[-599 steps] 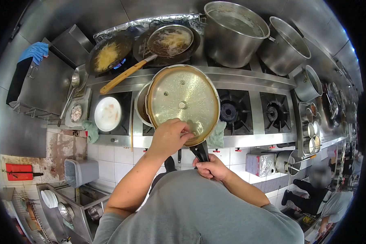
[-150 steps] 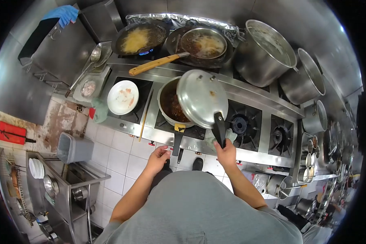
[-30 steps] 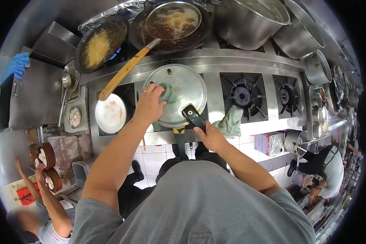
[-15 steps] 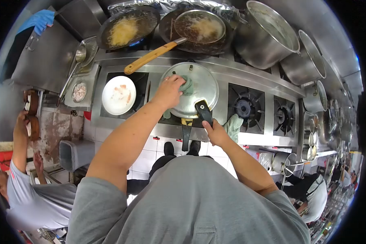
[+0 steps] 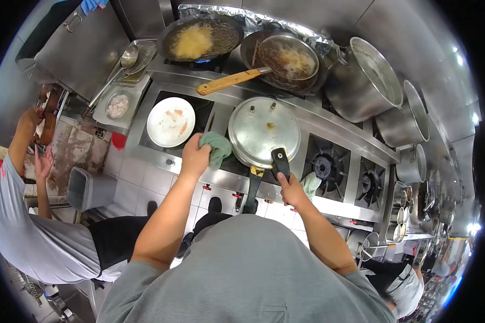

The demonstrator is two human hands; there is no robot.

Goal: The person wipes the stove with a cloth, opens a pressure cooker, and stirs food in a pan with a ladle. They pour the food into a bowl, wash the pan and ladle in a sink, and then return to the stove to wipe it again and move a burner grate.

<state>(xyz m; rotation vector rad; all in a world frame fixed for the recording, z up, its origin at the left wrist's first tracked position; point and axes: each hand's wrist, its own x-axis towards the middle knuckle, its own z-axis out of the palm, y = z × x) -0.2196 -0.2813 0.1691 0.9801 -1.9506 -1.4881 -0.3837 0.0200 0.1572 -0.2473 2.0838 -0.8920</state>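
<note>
My left hand (image 5: 195,156) is closed on a green cloth (image 5: 216,148), held beside the left edge of the pressure cooker, near the front of the stove. My right hand (image 5: 292,188) grips the black handle (image 5: 280,163) of the cooker's lid. The round silver lid (image 5: 264,129) lies on the cooker, with two small knobs near its back rim and a brown spot in the middle. A second black handle (image 5: 251,191) points toward me below it. To the left, a white plate (image 5: 162,132) bears pale and orange pieces.
Two woks (image 5: 226,39) (image 5: 250,54) with frying food stand behind, one under a strainer with a wooden handle (image 5: 229,82). Tall pots (image 5: 355,91) stand at the back right, bare burners (image 5: 324,167) at the right. A co-worker (image 5: 43,231) is at the left, another person (image 5: 404,285) at the lower right.
My left hand has moved off the lid with the cloth, down and to the left. My right hand stays on the lid handle. The view has shifted and tilted.
</note>
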